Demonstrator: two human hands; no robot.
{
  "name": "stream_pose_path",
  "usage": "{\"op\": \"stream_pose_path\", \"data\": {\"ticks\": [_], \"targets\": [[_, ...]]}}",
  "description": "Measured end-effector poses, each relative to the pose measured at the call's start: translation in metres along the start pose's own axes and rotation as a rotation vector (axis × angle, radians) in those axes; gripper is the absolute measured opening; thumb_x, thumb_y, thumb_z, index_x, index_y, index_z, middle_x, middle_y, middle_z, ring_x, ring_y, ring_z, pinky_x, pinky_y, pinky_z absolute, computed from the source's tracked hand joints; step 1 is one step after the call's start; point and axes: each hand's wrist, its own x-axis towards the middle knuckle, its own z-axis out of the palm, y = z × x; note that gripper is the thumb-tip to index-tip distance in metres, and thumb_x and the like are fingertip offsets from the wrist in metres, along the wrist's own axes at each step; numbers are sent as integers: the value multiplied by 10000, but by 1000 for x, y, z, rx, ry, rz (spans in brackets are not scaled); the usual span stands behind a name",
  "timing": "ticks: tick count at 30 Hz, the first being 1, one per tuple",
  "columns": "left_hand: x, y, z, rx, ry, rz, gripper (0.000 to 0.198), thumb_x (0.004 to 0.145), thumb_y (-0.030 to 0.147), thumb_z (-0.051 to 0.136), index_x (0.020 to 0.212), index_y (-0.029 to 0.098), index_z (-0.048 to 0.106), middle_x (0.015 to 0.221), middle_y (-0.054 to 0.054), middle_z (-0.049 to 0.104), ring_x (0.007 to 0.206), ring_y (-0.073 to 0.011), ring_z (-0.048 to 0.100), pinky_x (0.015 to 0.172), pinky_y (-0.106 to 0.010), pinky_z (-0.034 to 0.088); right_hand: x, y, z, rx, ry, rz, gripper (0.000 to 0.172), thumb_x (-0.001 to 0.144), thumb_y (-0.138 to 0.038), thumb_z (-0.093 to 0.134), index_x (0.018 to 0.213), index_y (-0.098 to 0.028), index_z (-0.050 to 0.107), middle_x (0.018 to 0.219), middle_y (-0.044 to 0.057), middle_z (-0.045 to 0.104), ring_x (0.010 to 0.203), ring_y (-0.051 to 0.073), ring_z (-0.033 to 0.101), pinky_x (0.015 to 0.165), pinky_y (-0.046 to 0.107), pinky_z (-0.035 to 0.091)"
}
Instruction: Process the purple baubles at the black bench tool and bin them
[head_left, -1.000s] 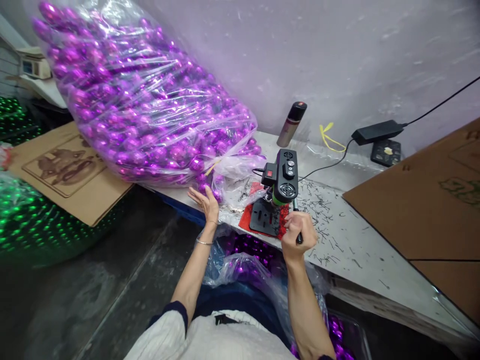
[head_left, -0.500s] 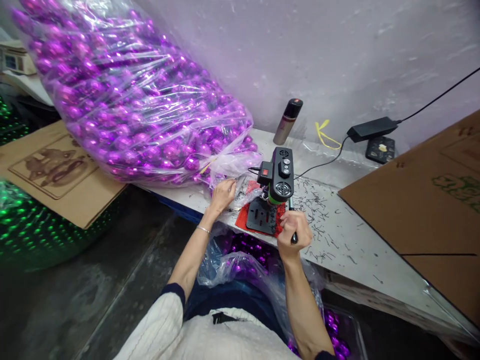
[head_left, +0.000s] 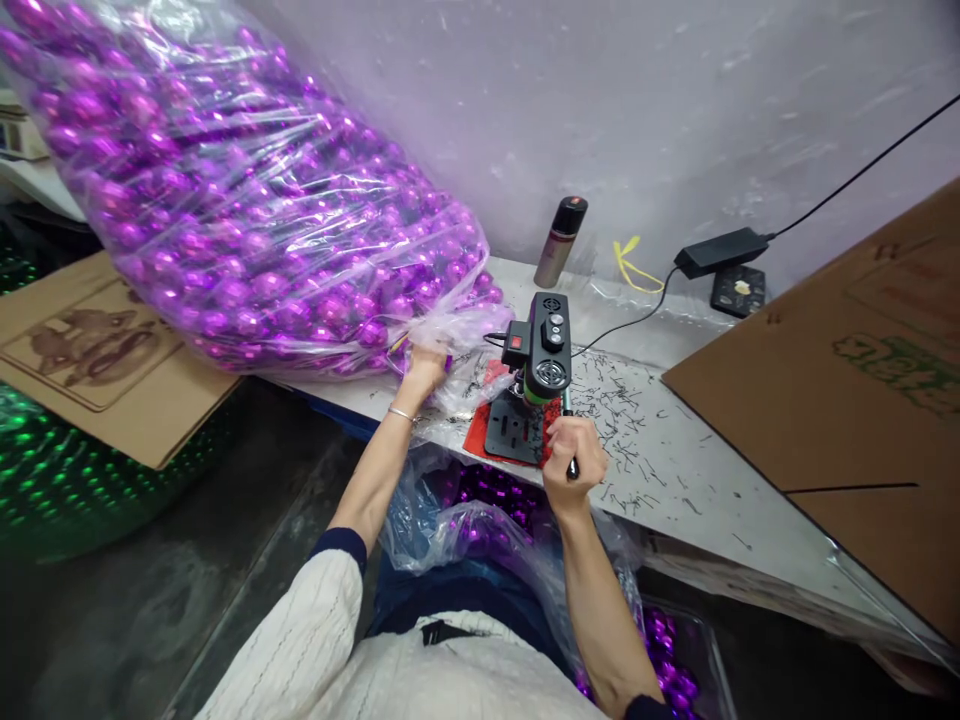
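Observation:
My right hand point(head_left: 574, 452) is wrapped around the black-tipped lever handle of a small black bench press point(head_left: 551, 345). The press has a red switch, round vents and a slotted black base plate point(head_left: 512, 430) on a red sheet point(head_left: 477, 432). My left hand point(head_left: 426, 368) is at the gathered mouth of a big clear plastic bag point(head_left: 300, 220) full of shiny purple balls. Plastic hides its fingers, so I cannot see what they hold. A bit of purple shows just beside that hand.
Thin black pieces point(head_left: 622, 425) lie scattered across the white table. Behind stand a spray can point(head_left: 561, 242), a yellow tie point(head_left: 634, 265) and a power adapter point(head_left: 720, 252). Cardboard point(head_left: 840, 400) borders the right side. An open bag of purple balls point(head_left: 495, 510) hangs below the table edge.
My left hand has moved from beside the press, left and away from me, into the bag's mouth. My right hand stays on the lever. The whole view has shifted slightly.

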Motion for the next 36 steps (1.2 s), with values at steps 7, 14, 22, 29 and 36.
{"op": "stream_pose_path", "data": {"ticks": [7,14,22,29,36], "targets": [[-26,14,-29,166,-297,43,509,548,217,900,1015,191,699,1067,-128,718,1164,-389,621,1094,-498,427,-2,2,2,8,14,-4,285,970,-159,437,701,-227,504,662,-4,583,630,133,582,619,293,456],[-98,38,-3,-434,-188,-121,650,654,434,882,1206,205,625,1165,-88,700,1029,-248,697,933,-363,550,1,1,1,20,10,-15,281,958,-140,437,698,-225,501,657,-9,573,635,135,570,626,296,443],[-137,48,24,-1159,-242,-596,278,859,366,684,1052,168,663,1064,-98,750,997,-220,733,993,-413,569,0,2,0,9,-2,-7,267,950,-145,445,709,-221,530,676,3,601,634,141,578,622,302,443],[-134,57,21,-1218,-226,-750,242,846,383,678,958,168,670,847,-67,744,711,-167,697,715,-313,604,3,0,0,8,9,-2,276,955,-142,442,702,-223,514,667,-1,588,632,136,572,611,297,438],[-139,61,18,-1266,-369,-697,432,893,535,572,1002,131,678,960,-129,738,624,-112,592,562,-241,504,6,-2,0,27,9,-15,274,954,-121,445,706,-222,504,676,-5,581,645,129,569,617,288,432]]}}
